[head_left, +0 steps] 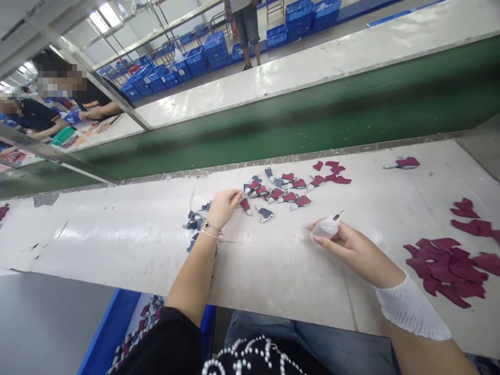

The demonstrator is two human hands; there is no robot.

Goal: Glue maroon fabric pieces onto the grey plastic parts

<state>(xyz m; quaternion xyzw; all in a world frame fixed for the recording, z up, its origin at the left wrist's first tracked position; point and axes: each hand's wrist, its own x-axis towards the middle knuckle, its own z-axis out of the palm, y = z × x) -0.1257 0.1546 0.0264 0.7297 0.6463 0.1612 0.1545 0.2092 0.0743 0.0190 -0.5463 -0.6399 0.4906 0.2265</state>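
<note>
My left hand [224, 207] reaches to the left edge of a cluster of small pieces, fingertips pinched together; what lies between them is hidden. Just right of the fingertips is a maroon piece with a pale tip [246, 206]. A dark grey piece [265, 213] rests a little nearer to me. More maroon-and-grey pieces [289, 197] make up the cluster. Dark grey pieces [193, 223] lie partly behind my left wrist. My right hand [347, 240] is wrapped round a white squeeze bottle [327, 227] with a thin needle tip, tilted up and to the right.
A pile of flat maroon pieces [449, 268] lies at the right, and a single maroon piece [408, 163] farther back. Below the table's front edge, a blue bin [111, 325] holds many pieces. Beyond the green conveyor belt [312, 122], people work at the far left.
</note>
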